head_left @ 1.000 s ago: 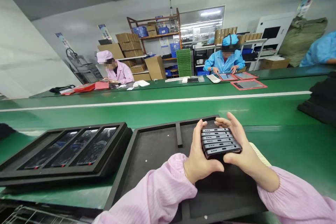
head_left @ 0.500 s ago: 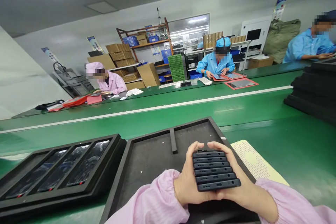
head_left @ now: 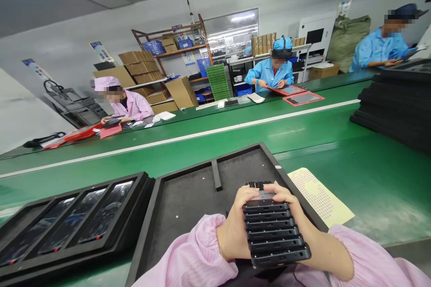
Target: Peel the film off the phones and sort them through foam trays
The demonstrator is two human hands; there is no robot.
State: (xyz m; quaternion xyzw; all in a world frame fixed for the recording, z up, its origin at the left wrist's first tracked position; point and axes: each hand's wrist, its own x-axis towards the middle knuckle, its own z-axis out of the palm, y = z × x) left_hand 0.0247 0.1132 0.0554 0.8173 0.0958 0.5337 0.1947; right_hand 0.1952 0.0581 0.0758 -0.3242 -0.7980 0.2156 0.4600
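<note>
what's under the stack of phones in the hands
The stack of phones is held above a black tray, whose bare floor and divider bar show beyond it. The left hand and right hand, cupping the stack, hide what lies directly beneath.

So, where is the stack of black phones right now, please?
The stack of black phones sits bottom centre in the head view, held between the left hand and right hand, over the nearer black tray.

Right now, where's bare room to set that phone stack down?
The left hand and right hand hold the phone stack. Free: the empty tray, floor left of its divider; green belt between the perforated sheet and the stacked black trays; belt from the tray's far rim to the white line. Crowded: the left tray, all three slots filled.
</note>
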